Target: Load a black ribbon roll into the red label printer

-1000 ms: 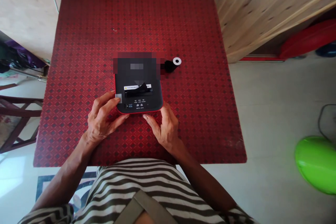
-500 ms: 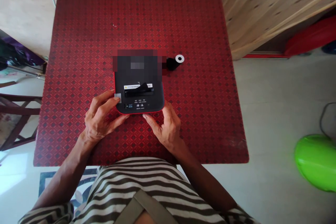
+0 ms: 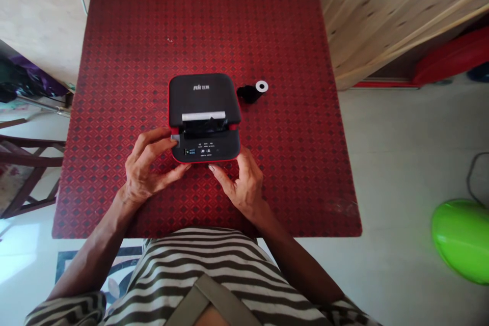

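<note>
A black printer with red edges [image 3: 205, 96] lies on the red patterned table [image 3: 126, 51], its lid raised a little along a dark gap. My left hand [image 3: 147, 165] grips its near left corner, a fingertip on the grey tab [image 3: 174, 140] and the thumb at the front edge. At the near right corner my right hand [image 3: 244, 181] holds the printer, thumb on the front edge and other fingers partly hidden at the side. Right of the printer lies a black roll with a white end [image 3: 262, 86].
A wooden chair [image 3: 32, 160] stands left of the table. Wood panelling [image 3: 367, 10] runs along the back and right. A bright green rounded object [image 3: 462, 239] is on the floor at the right. A small whitish scrap [image 3: 169, 39] lies toward the table's back.
The printer's lid has lifted, opening a gap with red showing at both ends. Both hands keep nearly the same hold on the printer.
</note>
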Motion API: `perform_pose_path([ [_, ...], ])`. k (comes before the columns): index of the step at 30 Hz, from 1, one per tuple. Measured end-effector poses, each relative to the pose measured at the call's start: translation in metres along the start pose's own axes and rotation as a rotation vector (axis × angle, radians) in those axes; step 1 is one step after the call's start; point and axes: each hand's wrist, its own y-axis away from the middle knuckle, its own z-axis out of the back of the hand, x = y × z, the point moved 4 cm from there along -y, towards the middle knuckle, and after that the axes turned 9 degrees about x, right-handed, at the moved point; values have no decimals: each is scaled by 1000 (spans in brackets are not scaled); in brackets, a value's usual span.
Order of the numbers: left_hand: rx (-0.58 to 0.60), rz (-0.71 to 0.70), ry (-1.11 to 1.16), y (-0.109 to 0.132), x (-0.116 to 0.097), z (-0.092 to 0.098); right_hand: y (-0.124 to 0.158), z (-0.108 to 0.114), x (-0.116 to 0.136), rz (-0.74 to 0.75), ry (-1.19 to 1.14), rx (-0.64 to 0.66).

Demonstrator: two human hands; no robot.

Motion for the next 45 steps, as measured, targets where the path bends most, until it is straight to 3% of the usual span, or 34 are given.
perform_pose_path([
  [7, -29, -12, -23, 5, 3, -5, 1, 3, -1, -25, -65, 33],
  [10, -44, -21, -26, 8, 2, -8, -8, 24, 2, -32, -142, -21],
  [13, -42, -21, -64, 11, 1, -10, -38, 49, 10, 50, -66, -82],
  [16, -41, -15, -94, 14, 1, -12, -86, 50, 22, 225, 63, 108],
  [21, -13, -1, -122, 17, 3, -17, -147, 8, 31, 344, 325, 603],
  [25, -11, 15, -96, 17, 4, -19, -166, -16, 33, 290, 515, 743],
  [29, -28, -18, -79, 15, 2, -18, -171, -23, 33, 263, 525, 847],
  [34, -23, -22, -77, 14, 2, -18, -167, -8, 39, 290, 519, 770],
  [38, -30, -30, -62, 14, 2, -17, -151, 27, 53, 307, 410, 576],
  [41, -37, -37, -67, 14, 2, -16, -132, 70, 52, 243, 146, 424],
  [45, -38, -44, -74, 12, 1, -15, -91, 115, 18, -4, -326, 287],
])
